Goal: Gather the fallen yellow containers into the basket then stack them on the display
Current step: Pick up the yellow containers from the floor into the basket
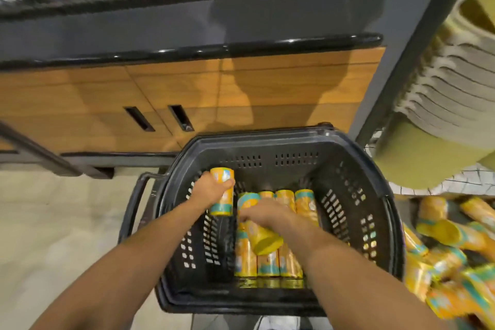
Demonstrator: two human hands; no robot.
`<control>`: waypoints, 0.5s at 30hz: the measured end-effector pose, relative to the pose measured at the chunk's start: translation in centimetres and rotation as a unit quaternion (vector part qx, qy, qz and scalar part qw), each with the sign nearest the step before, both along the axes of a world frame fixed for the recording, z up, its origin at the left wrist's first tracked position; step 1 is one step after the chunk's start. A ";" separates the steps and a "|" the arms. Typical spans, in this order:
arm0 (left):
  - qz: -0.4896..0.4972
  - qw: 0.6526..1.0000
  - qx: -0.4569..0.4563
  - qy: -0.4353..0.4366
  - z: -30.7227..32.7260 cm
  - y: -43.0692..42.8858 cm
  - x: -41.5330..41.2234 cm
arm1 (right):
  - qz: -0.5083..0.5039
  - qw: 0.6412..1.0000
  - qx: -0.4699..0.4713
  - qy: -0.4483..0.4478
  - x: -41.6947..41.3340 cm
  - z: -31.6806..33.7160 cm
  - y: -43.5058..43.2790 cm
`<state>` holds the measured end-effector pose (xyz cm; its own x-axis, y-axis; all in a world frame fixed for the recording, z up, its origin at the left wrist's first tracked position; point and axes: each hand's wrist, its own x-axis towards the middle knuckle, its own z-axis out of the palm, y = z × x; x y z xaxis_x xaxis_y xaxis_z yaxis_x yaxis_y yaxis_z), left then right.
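A black plastic basket (356, 169) stands on the floor below me. Several yellow containers (267, 262) with teal bands lie side by side on its bottom. My left hand (211, 190) grips one yellow container (221, 206) upright over the basket's left part. My right hand (265, 213) holds another yellow container (263, 240), tilted with its yellow end towards me, just above the row. More fallen yellow containers (452, 249) lie in a heap at the right edge.
A wooden cabinet (187, 94) with a black rail stands behind the basket. A dark shelf post (401, 67) rises at the right, beside stacked grey and olive plates (450, 94). Pale floor (53, 222) spreads to the left. The basket's handle (136, 195) hangs on its left side.
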<state>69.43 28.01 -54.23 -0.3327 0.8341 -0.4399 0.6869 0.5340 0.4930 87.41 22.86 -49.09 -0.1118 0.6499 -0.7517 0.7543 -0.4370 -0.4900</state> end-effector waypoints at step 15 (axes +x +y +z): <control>-0.009 0.995 -0.086 0.058 -7.7 -0.3 1.5 | 0.079 0.981 -0.176 0.012 -7.7 -10.9 -0.7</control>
<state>70.92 27.76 -61.88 -0.3756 0.7554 -0.5370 0.7433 0.5916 0.3124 79.75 22.17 -59.99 -0.2105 0.3233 -0.9226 0.8159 -0.4618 -0.3480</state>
